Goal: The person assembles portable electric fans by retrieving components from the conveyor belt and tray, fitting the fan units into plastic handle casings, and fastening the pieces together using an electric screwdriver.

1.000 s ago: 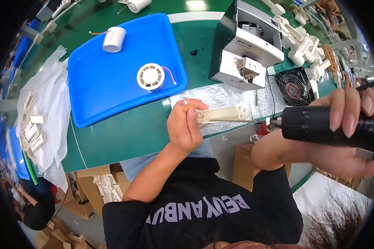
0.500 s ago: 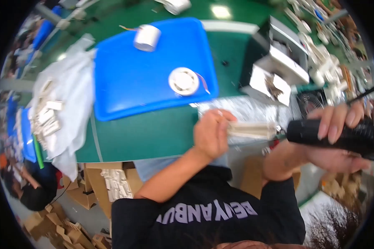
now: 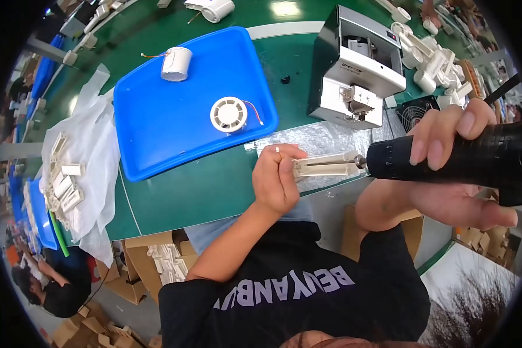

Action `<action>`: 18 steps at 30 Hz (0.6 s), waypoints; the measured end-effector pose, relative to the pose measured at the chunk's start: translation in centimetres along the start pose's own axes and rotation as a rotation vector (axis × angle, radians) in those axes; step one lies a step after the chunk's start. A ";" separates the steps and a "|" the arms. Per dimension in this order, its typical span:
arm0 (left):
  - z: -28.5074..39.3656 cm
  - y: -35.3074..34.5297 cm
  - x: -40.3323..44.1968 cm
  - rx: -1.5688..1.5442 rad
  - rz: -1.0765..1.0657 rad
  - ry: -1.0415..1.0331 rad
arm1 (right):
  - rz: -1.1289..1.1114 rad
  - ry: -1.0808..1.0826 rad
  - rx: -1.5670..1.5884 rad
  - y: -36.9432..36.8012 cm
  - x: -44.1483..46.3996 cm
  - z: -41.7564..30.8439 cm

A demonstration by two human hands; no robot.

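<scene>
My left hand (image 3: 275,181) is closed around one end of a long off-white plastic part (image 3: 330,165) with raised side walls. A black electric screwdriver (image 3: 397,158) lies sideways in the grip of my right hand (image 3: 446,136), its cord running up to the right. The driver's thin bit (image 3: 336,162) runs along the channel of the plastic part, toward my left fingers. Whether its tip meets a screw is too small to tell. Under the plastic part, clear plastic film (image 3: 307,138) covers the table edge.
A blue tray (image 3: 156,161) holds two white cylindrical fan parts, one (image 3: 229,114) facing up. Behind my right hand stands a grey-black machine (image 3: 354,72). White pieces (image 3: 66,185) lie on a plastic bag at left, and more white parts (image 3: 435,61) at right. Another person (image 3: 58,290) sits lower left.
The bit now lies inside the plastic part's channel. The screwdriver and both hands have shifted slightly left and up in the view, while the whole scene has also moved with my head.
</scene>
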State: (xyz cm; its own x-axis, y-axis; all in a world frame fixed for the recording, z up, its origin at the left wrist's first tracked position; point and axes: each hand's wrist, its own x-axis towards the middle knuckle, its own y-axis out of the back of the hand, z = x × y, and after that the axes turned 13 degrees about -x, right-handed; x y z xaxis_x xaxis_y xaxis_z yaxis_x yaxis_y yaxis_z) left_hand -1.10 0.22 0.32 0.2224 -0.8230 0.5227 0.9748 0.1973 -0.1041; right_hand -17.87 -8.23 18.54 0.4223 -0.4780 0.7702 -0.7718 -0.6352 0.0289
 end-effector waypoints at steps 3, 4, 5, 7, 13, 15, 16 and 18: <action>-0.2 0.1 -0.2 -0.022 0.001 0.002 | 0.139 0.014 -0.014 -1.2 -0.9 0.1; -0.2 0.3 -0.2 -0.002 -0.035 0.003 | 0.291 0.029 -0.051 -1.4 -1.2 0.1; -0.2 0.4 -0.2 0.019 -0.070 0.003 | 0.287 0.027 -0.049 -1.4 -1.2 0.0; -0.1 0.4 -0.1 0.025 -0.073 0.000 | 0.240 -0.025 -0.048 -1.1 -1.3 0.0; 0.1 0.4 -0.3 0.020 -0.080 0.026 | 0.250 0.009 0.008 -1.7 -1.8 0.6; 0.1 0.5 -0.1 0.035 -0.066 0.026 | 0.342 0.097 0.047 -2.4 -1.7 1.0; 0.2 0.4 -0.2 0.029 -0.068 0.039 | 0.297 0.137 0.025 -2.6 -1.4 1.2; 0.3 0.4 -0.1 0.055 -0.052 0.025 | 0.348 0.142 0.011 -2.6 -2.3 1.3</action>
State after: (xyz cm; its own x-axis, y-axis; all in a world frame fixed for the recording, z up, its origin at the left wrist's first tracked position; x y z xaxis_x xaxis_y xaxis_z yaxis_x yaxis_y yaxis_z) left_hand -0.70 0.52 0.44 0.1723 -0.8460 0.5045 0.9828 0.1820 -0.0304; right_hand -16.23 -6.25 15.87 0.0652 -0.5777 0.8137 -0.8522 -0.4565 -0.2558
